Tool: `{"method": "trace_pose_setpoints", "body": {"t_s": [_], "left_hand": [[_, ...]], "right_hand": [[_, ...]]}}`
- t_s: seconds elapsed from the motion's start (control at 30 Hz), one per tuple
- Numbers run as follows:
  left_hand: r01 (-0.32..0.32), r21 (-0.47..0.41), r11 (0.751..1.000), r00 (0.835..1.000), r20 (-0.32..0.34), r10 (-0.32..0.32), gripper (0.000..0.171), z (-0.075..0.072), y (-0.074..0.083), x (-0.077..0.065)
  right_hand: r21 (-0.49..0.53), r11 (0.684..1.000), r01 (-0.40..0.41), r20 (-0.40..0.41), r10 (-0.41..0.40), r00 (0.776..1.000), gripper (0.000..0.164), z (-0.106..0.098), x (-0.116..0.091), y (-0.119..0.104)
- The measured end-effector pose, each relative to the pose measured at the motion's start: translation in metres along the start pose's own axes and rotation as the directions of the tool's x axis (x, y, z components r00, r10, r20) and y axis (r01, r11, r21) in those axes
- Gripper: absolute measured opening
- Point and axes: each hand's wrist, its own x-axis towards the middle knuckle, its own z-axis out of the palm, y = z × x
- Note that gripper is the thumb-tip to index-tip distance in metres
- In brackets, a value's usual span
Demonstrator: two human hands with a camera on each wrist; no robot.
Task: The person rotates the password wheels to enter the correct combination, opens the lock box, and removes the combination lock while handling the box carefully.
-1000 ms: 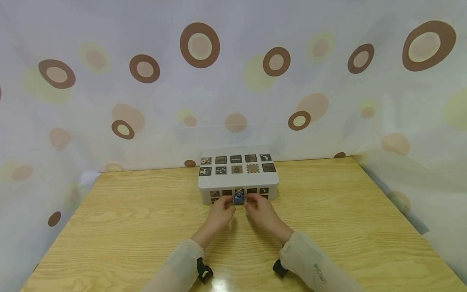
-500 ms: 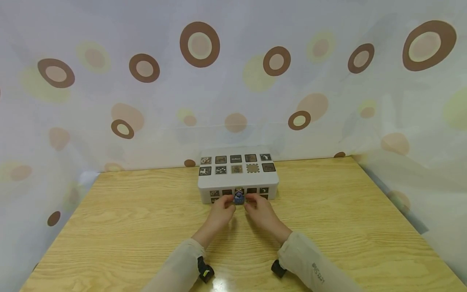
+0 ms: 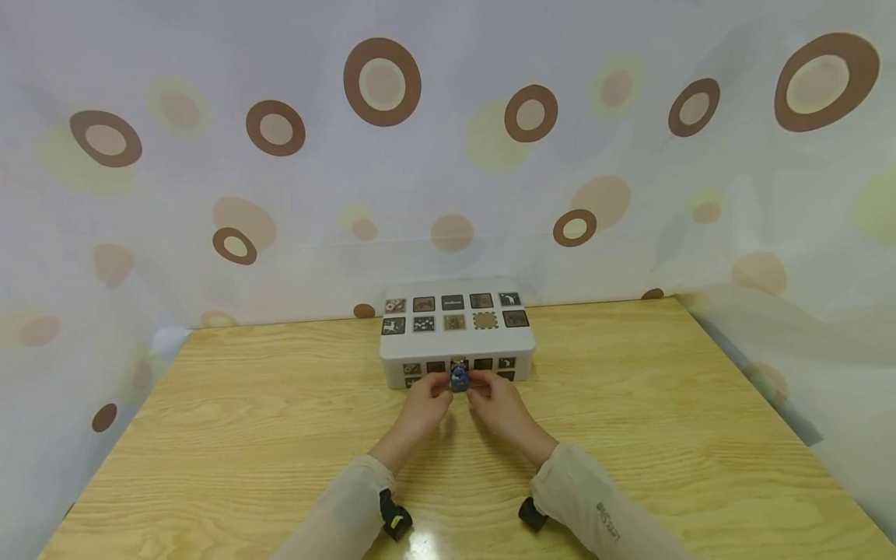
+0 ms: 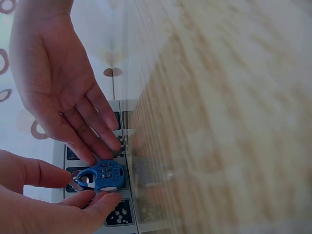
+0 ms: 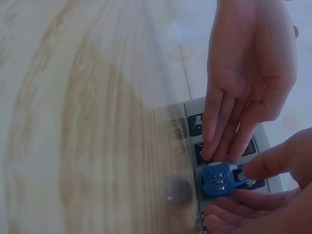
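A small blue combination padlock [image 3: 460,379] sits at the metal clasp [image 4: 74,181] on the front of a white box [image 3: 458,342]. My left hand [image 3: 422,406] holds the padlock from its left side, fingertips on it. From the right, my right hand [image 3: 505,412] holds the same padlock with its fingertips. Number dials [image 5: 219,181] show on the padlock's face in the wrist views. One digit of each hand reaches beside the shackle [image 4: 84,176]. The shackle lies near the clasp; whether it is locked cannot be told.
The box, printed with dark picture squares, stands on a light wooden table [image 3: 280,404] near its back edge. Behind and beside it hangs a white cloth [image 3: 315,194] with circle patterns. Black wrist cameras [image 3: 395,523] sit under both sleeves.
The right fingertips have come slightly left, closer against the padlock. The padlock has tilted a little between the hands. The box has stayed in place.
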Motion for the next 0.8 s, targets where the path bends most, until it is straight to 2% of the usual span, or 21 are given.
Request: {"method": "trace_pose_setpoints", "body": {"t_s": [0.37,0.8], "left_hand": [[0.011,-0.025,1.0,1.0,-0.018,-0.011,0.034,-0.0009,0.0006,0.0024],[-0.002,-0.014,1.0,0.999,-0.046,0.001,0.032,0.0009,0.0004,0.0023]], "right_hand": [[0.002,1.0,0.002,0.005,-0.002,1.0,0.031,0.0012,0.0008,-0.0028],[-0.027,1.0,0.002,0.006,-0.002,1.0,0.032,0.0032,0.0003,-0.0015]]}}
